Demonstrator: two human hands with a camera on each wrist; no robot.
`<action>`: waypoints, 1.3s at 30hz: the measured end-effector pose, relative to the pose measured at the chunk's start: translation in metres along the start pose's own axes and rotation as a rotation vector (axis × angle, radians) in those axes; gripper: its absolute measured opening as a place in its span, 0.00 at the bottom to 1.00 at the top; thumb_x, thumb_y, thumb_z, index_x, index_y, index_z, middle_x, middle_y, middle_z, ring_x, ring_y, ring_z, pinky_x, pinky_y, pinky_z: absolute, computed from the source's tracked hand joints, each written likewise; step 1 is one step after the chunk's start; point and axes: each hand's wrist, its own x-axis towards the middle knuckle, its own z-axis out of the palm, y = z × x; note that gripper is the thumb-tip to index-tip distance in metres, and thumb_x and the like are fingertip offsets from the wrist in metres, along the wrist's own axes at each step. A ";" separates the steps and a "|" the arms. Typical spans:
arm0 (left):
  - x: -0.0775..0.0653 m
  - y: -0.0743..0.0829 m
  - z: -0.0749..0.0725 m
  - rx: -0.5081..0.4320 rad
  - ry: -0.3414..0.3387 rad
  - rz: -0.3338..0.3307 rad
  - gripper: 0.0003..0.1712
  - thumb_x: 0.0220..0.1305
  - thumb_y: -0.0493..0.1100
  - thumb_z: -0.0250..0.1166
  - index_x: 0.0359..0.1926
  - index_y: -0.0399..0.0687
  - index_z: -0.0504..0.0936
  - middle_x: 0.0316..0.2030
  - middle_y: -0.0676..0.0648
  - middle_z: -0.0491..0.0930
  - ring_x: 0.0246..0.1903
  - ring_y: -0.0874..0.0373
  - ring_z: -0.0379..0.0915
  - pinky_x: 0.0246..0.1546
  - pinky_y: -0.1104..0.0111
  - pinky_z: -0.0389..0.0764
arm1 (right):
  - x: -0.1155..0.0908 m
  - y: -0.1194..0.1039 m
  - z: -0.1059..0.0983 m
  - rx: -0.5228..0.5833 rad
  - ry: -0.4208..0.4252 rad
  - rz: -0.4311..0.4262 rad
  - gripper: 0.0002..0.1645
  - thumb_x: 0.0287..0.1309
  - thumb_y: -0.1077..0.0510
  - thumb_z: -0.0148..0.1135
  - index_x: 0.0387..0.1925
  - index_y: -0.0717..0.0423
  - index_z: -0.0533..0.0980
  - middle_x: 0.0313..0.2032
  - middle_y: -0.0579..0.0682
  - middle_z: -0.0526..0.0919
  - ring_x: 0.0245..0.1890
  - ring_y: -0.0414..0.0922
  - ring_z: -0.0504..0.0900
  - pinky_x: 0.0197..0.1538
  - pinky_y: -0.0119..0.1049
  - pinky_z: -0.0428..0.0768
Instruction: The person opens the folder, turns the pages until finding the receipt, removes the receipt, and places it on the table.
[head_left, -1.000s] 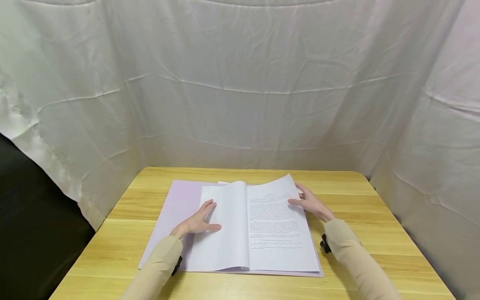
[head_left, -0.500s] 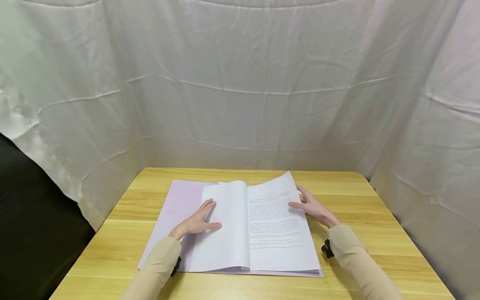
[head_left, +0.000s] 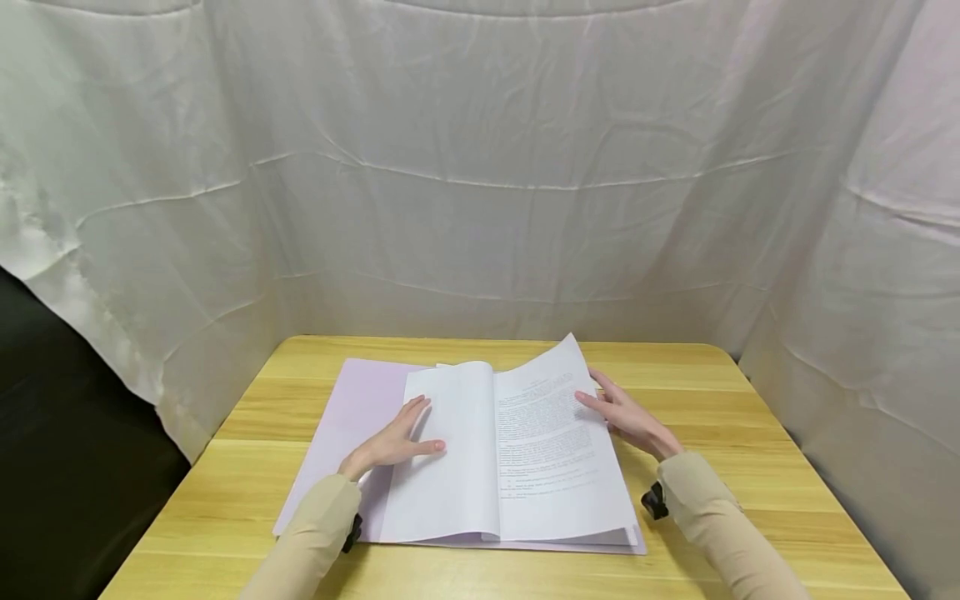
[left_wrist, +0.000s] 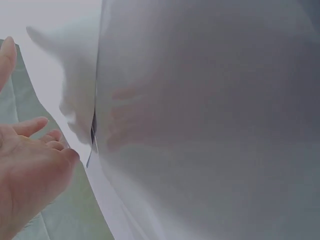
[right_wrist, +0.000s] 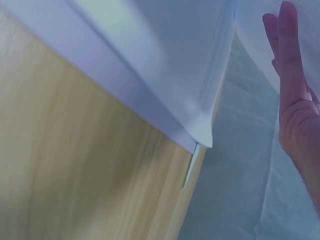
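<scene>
A lavender folder (head_left: 367,392) lies spread open on the table, bearing a stack of white paper. Turned-over pages (head_left: 450,492) are folded to the left, their blank side up. My left hand (head_left: 393,442) rests over these pages with fingers spread, thumb toward the fold. On the right is a sheet printed with lines of text (head_left: 543,450). My right hand (head_left: 630,417) pinches its right edge, thumb on the printed face and fingers behind. The sheet's upper right corner curves up off the stack. In the right wrist view more paper (right_wrist: 180,75) shows below the raised sheet.
The wooden table (head_left: 247,450) extends on both sides of the folder. A pale cloth curtain (head_left: 517,242) hangs behind and at the sides. Dark material (head_left: 67,450) shows at far left. Each sleeved wrist carries a small black device (head_left: 655,500).
The printed sheet's right side has lifted higher, its top corner shifting up and slightly left with my right hand's fingers. My left hand has barely moved.
</scene>
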 end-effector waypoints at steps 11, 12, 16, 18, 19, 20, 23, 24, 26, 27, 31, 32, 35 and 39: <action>-0.003 0.007 -0.002 -0.049 0.024 -0.027 0.60 0.63 0.60 0.69 0.79 0.36 0.43 0.80 0.32 0.40 0.79 0.33 0.36 0.77 0.37 0.44 | 0.001 -0.015 0.015 0.124 -0.155 -0.056 0.39 0.79 0.36 0.21 0.80 0.42 0.27 0.52 0.50 0.83 0.45 0.41 0.87 0.44 0.36 0.87; -0.003 0.008 -0.002 -0.058 0.025 -0.027 0.60 0.63 0.60 0.69 0.79 0.36 0.43 0.80 0.33 0.40 0.79 0.34 0.36 0.77 0.37 0.44 | 0.001 -0.016 0.016 0.124 -0.156 -0.053 0.39 0.78 0.35 0.20 0.80 0.41 0.27 0.52 0.50 0.83 0.44 0.41 0.87 0.42 0.35 0.87; -0.003 0.012 -0.002 -0.092 0.037 -0.036 0.60 0.63 0.59 0.69 0.80 0.38 0.43 0.80 0.34 0.41 0.79 0.35 0.37 0.78 0.38 0.45 | 0.002 -0.021 0.022 0.119 -0.138 -0.040 0.39 0.76 0.33 0.17 0.80 0.39 0.28 0.50 0.51 0.83 0.36 0.39 0.85 0.32 0.28 0.82; -0.004 0.014 -0.002 -0.116 0.043 -0.047 0.60 0.62 0.60 0.69 0.80 0.41 0.44 0.80 0.35 0.42 0.80 0.36 0.37 0.78 0.38 0.45 | 0.003 -0.022 0.026 0.115 -0.138 -0.044 0.40 0.75 0.32 0.15 0.80 0.40 0.27 0.51 0.50 0.81 0.34 0.38 0.84 0.29 0.25 0.79; -0.004 0.015 -0.002 -0.131 0.046 -0.053 0.60 0.62 0.60 0.70 0.80 0.42 0.44 0.80 0.35 0.42 0.80 0.36 0.37 0.78 0.38 0.46 | 0.004 -0.023 0.027 0.110 -0.140 -0.048 0.40 0.75 0.32 0.15 0.80 0.40 0.27 0.52 0.50 0.80 0.33 0.37 0.83 0.27 0.24 0.77; -0.005 0.016 -0.002 -0.146 0.047 -0.057 0.60 0.62 0.60 0.70 0.80 0.43 0.45 0.80 0.36 0.43 0.80 0.36 0.38 0.78 0.38 0.46 | 0.004 -0.024 0.029 0.107 -0.145 -0.051 0.40 0.75 0.32 0.15 0.80 0.40 0.27 0.52 0.51 0.80 0.32 0.37 0.83 0.27 0.24 0.76; -0.006 0.021 -0.002 -0.200 0.047 -0.063 0.59 0.61 0.59 0.70 0.81 0.46 0.46 0.81 0.37 0.44 0.80 0.37 0.38 0.78 0.38 0.46 | 0.006 -0.025 0.036 0.085 -0.156 -0.057 0.40 0.74 0.31 0.14 0.80 0.39 0.27 0.54 0.57 0.77 0.32 0.38 0.83 0.28 0.25 0.77; -0.006 0.022 -0.001 -0.210 0.048 -0.060 0.59 0.62 0.59 0.70 0.81 0.46 0.46 0.80 0.37 0.44 0.80 0.36 0.39 0.77 0.37 0.47 | 0.006 -0.025 0.038 0.077 -0.157 -0.058 0.40 0.74 0.31 0.14 0.80 0.38 0.28 0.57 0.60 0.76 0.34 0.39 0.84 0.29 0.26 0.78; -0.006 0.025 -0.001 -0.239 0.045 -0.063 0.58 0.62 0.59 0.70 0.81 0.47 0.46 0.81 0.38 0.44 0.80 0.37 0.38 0.77 0.37 0.47 | 0.007 -0.026 0.042 0.056 -0.158 -0.057 0.40 0.74 0.32 0.13 0.80 0.37 0.28 0.60 0.69 0.72 0.37 0.41 0.85 0.32 0.28 0.81; -0.005 0.027 -0.001 -0.250 0.045 -0.062 0.58 0.62 0.59 0.70 0.81 0.48 0.46 0.81 0.38 0.44 0.80 0.37 0.38 0.77 0.37 0.47 | 0.008 -0.027 0.044 0.044 -0.156 -0.058 0.39 0.74 0.31 0.14 0.80 0.37 0.28 0.62 0.72 0.70 0.40 0.42 0.86 0.33 0.29 0.83; -0.004 0.032 0.000 -0.277 0.047 -0.053 0.56 0.64 0.59 0.68 0.81 0.51 0.46 0.81 0.40 0.45 0.80 0.39 0.37 0.77 0.36 0.46 | 0.010 -0.030 0.051 0.001 -0.142 -0.062 0.41 0.74 0.30 0.15 0.80 0.37 0.29 0.68 0.77 0.62 0.48 0.49 0.85 0.39 0.35 0.86; -0.004 0.033 0.000 -0.279 0.048 -0.044 0.55 0.64 0.59 0.68 0.81 0.51 0.47 0.81 0.40 0.45 0.80 0.39 0.37 0.77 0.36 0.46 | 0.010 -0.031 0.052 -0.007 -0.138 -0.062 0.41 0.73 0.29 0.15 0.80 0.36 0.29 0.69 0.76 0.61 0.50 0.51 0.85 0.40 0.36 0.86; -0.003 0.036 0.000 -0.286 0.050 -0.019 0.53 0.66 0.58 0.66 0.81 0.50 0.47 0.81 0.41 0.47 0.80 0.40 0.37 0.77 0.37 0.47 | 0.011 -0.033 0.056 -0.028 -0.141 -0.071 0.42 0.73 0.29 0.14 0.80 0.38 0.29 0.72 0.75 0.58 0.55 0.58 0.83 0.43 0.40 0.87; -0.001 0.040 0.000 -0.315 0.048 0.006 0.52 0.68 0.57 0.65 0.81 0.48 0.46 0.81 0.41 0.47 0.81 0.40 0.36 0.78 0.39 0.47 | 0.013 -0.033 0.059 -0.049 -0.143 -0.075 0.41 0.74 0.30 0.14 0.80 0.38 0.30 0.75 0.72 0.54 0.59 0.66 0.80 0.46 0.43 0.87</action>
